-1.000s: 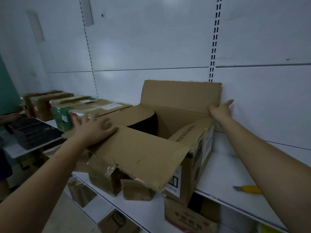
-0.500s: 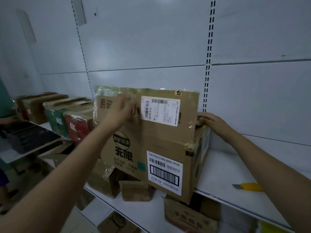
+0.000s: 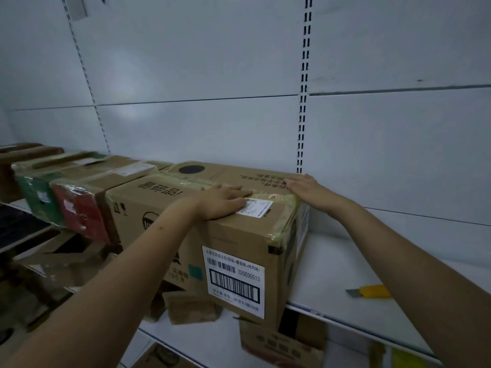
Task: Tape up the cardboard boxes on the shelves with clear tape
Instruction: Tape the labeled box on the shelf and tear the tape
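Note:
A large brown cardboard box (image 3: 164, 203) with printed text and a barcode label stands on the white shelf (image 3: 332, 264), its top flaps folded down flat. My left hand (image 3: 223, 200) presses flat on the near flap, fingers straight, beside a small white label. My right hand (image 3: 305, 187) lies flat on the far right part of the top, fingers pointing left along the seam. Old yellowish tape clings to the box's right edge. No tape roll is in view.
A yellow utility knife (image 3: 372, 291) lies on the shelf to the right of the box. Several boxes wrapped in tape, one red (image 3: 79, 208) and one green (image 3: 34, 192), stand in a row to the left. More cardboard boxes (image 3: 281, 343) sit on the lower shelf.
The box's flaps went from open, to the front flap raised, to folded down flat. Both hands moved onto the top and now press it closed.

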